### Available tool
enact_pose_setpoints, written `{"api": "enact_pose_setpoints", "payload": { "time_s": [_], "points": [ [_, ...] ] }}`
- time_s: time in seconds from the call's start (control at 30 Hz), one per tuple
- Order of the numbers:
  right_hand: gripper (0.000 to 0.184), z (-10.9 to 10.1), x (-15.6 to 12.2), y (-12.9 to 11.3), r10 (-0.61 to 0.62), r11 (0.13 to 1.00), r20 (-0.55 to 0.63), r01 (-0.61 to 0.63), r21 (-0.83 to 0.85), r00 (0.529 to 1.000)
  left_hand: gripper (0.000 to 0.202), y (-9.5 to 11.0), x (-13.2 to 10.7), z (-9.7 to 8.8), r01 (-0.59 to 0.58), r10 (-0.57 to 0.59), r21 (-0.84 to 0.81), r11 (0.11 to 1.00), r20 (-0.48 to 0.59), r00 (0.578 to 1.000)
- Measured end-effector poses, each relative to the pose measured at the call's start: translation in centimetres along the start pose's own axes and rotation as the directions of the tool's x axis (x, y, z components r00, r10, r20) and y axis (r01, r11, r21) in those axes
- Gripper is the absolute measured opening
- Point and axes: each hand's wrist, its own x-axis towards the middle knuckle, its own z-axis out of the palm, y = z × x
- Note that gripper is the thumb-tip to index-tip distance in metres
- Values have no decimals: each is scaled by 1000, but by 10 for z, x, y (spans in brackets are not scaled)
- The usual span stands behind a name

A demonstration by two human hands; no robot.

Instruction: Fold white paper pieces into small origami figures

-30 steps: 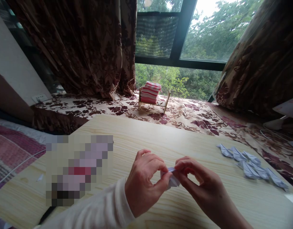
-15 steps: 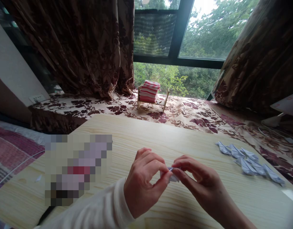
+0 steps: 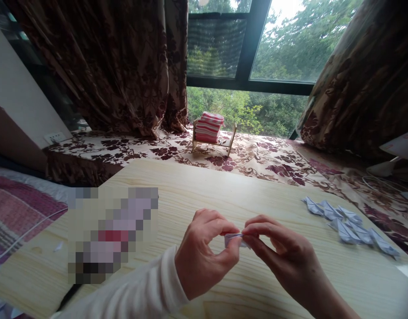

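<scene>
A small folded piece of white paper [image 3: 228,239] is pinched between both hands above the light wooden table [image 3: 177,186]. My left hand [image 3: 207,250] grips its left part between thumb and forefinger. My right hand [image 3: 280,248] pinches the right end, thumb below and fingers on top. Most of the paper is hidden behind the fingertips. On the right of the table lie several folded white paper pieces [image 3: 348,230] with pointed ends, close together in two rows.
A pixelated patch [image 3: 112,237] covers something at the table's left. Near it lies a small paper scrap [image 3: 58,247]. On the flowered window seat [image 3: 164,153] stands a little wooden stand holding folded red-and-white striped cloths [image 3: 209,127]. A white lamp [image 3: 402,146] is at the far right.
The fingers of both hands have shifted slightly on the paper, and less of its lower part shows now. The whole view has moved a little; the paper pieces on the table stay put.
</scene>
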Motion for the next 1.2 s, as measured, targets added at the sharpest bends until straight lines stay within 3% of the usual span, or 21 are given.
{"api": "enact_pose_setpoints", "payload": {
  "time_s": [0.2, 0.3, 0.47, 0.6, 0.73, 0.83, 1.03, 1.2],
  "points": [
    [7, 0, -1, 0, -9, 1000, 3, 9, -3, 1000, 12, -3, -1, 1, -111, 114, 92, 990, -24, 993],
    [6, 1, 0, 0, -3, 1000, 0, 3, 6, 1000, 13, -2, -1, -1, -109, 110, 78, 991, -2, 994],
    [11, 5, 9, 1, 101, 994, -23, -99, 54, 995, 15, -3, 3, -2, 135, -135, -98, 986, 14, 991],
    [20, 4, 15, 2, 221, 971, -22, -217, 96, 975, 18, -9, 7, -2, 343, -341, -263, 902, 54, 939],
    [22, 3, 17, 2, 214, 973, -27, -210, 99, 976, 16, -9, 9, 0, 471, -464, -330, 818, 105, 880],
    [20, 4, 16, 1, 164, 986, -53, -161, 49, 985, 16, -7, 9, 0, 504, -493, -347, 791, 126, 861],
    [18, 7, 15, 0, 74, 995, -52, -77, -59, 996, 18, -6, 9, -1, 416, -419, -359, 835, 73, 905],
    [19, 8, 12, 1, 45, 993, -10, -46, -105, 999, 17, -7, 8, -1, 489, -487, -370, 790, 106, 867]
  ]
}}
